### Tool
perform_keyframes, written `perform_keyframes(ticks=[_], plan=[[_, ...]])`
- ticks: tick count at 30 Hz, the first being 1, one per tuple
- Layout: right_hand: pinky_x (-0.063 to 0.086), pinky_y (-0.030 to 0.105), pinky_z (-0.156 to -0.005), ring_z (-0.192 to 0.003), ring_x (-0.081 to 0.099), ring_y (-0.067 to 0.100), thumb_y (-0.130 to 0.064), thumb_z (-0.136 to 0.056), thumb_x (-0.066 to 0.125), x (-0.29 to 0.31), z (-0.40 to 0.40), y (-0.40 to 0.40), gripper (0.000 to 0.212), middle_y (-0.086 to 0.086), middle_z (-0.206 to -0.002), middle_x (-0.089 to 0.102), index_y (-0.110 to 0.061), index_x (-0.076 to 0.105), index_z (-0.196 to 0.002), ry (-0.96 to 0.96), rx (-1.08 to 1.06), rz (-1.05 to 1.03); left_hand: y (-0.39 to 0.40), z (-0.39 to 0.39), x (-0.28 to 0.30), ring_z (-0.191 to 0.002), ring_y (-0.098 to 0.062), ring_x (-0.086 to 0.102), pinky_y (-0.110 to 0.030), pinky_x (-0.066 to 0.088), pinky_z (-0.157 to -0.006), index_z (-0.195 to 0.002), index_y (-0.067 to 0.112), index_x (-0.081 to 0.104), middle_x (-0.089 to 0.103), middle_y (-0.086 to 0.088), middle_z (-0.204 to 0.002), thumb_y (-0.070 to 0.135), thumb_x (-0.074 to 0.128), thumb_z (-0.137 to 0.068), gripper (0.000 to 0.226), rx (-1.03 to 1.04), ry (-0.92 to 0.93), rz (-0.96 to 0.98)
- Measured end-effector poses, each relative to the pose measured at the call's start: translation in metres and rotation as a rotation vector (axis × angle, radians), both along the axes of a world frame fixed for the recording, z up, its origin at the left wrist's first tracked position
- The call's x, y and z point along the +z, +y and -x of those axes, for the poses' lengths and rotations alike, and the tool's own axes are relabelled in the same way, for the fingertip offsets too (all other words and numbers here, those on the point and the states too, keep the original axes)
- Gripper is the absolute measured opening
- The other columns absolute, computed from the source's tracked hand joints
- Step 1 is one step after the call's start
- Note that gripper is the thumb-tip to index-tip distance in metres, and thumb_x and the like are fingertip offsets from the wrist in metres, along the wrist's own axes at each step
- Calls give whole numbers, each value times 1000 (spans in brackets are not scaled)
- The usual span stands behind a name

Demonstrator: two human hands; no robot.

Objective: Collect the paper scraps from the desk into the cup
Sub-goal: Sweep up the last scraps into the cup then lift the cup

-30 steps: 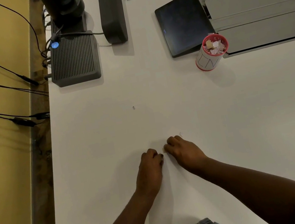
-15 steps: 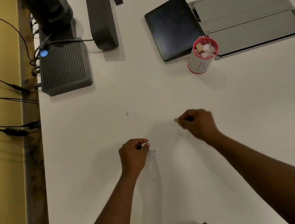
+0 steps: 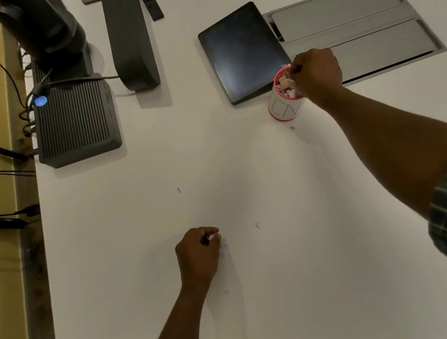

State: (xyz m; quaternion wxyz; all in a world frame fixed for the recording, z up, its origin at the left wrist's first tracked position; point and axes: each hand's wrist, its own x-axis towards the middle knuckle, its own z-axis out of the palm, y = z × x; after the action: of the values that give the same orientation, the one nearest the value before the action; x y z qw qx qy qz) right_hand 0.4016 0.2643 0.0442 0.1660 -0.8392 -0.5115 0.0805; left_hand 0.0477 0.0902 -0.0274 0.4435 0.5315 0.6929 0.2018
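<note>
A white cup with a red rim (image 3: 283, 106), full of paper scraps, stands on the white desk (image 3: 268, 296) beside a dark tablet. My right hand (image 3: 317, 75) hovers over the cup's mouth with its fingertips pinched together; whether a scrap is between them is hidden. My left hand (image 3: 199, 252) rests near the desk's middle front, fingers closed on a small white paper scrap (image 3: 213, 236). Tiny scraps lie loose on the desk: one (image 3: 257, 225) right of my left hand, one (image 3: 179, 190) further up, one (image 3: 292, 127) just below the cup.
A dark tablet (image 3: 240, 49) and a grey cable hatch (image 3: 355, 26) sit behind the cup. At the left are a ribbed grey box (image 3: 75, 120) with a blue light, a dark stand (image 3: 128, 33), a remote (image 3: 149, 0) and cables along the desk's left edge.
My right hand has travelled from the desk's middle up to the cup's mouth. My left hand stays near the middle, closed on a white scrap.
</note>
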Motion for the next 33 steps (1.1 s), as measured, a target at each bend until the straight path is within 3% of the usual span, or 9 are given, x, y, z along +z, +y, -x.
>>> perform_keyframes(ticks=[3,6,10,15,18,23,26,30,33], plan=[[52,36,-76,-84,65,31,-26,-86,68,-11,3,13,31,16,-95,67,-6,65,-109,-104,13,163,0,1,3,-77,-5,65,-11,48,-66,-83,21,72,70,6,-83,4,68,-78,18,-12,24,-2],[52,38,-75,-78,61,31,-16,-85,68,-13,10,26,25,15,-87,60,-1,61,-104,-85,-31,271,2,4,5,-78,-1,63,-10,45,-68,-83,22,72,69,8,-84,7,69,-78,16,-24,41,-7],[53,38,-82,-90,63,33,-8,-86,64,-14,11,33,27,19,-95,61,3,58,-110,-168,96,454,6,2,10,-75,3,62,-4,45,-65,-81,26,71,68,12,-82,9,71,-78,16,-31,51,-25],[48,39,-86,-102,59,37,-14,-88,63,2,7,34,35,22,-109,61,2,54,-118,-247,283,539,16,-8,21,-75,10,61,0,43,-64,-84,22,71,67,14,-81,10,73,-78,13,-47,26,-60],[50,40,-89,-99,60,34,-18,-83,71,14,7,21,39,20,-105,62,0,57,-115,-254,248,467,25,-23,31,-74,10,61,0,44,-62,-86,17,72,69,10,-81,10,73,-78,11,-88,-16,-82],[55,37,-78,-85,66,29,-16,-92,52,16,2,-25,21,17,-97,70,-3,66,-101,-8,164,-117,51,-65,54,-73,-1,65,-6,49,-64,-88,16,73,70,4,-81,12,73,-79,9,-198,-102,-111],[53,40,-73,-78,63,25,-15,-91,48,-3,5,-58,19,13,-88,68,-5,64,-93,145,-40,-294,81,-98,68,-75,-9,68,-9,51,-67,-89,15,73,71,-1,-83,12,72,-80,10,-247,-135,-173],[51,36,-79,-85,65,27,-12,-87,51,-41,19,-99,22,11,-96,71,-9,68,-100,266,-157,-242,128,-154,83,-72,-15,67,-24,56,-75,-89,14,74,69,0,-77,12,72,-77,13,-300,-120,-282],[51,39,-86,-96,64,28,-17,-89,54,-63,29,-112,27,10,-112,68,-13,65,-113,279,-105,-75,159,-198,91,-62,0,57,-8,50,-66,-92,15,74,63,7,-73,12,72,-77,15,-346,-100,-398]])
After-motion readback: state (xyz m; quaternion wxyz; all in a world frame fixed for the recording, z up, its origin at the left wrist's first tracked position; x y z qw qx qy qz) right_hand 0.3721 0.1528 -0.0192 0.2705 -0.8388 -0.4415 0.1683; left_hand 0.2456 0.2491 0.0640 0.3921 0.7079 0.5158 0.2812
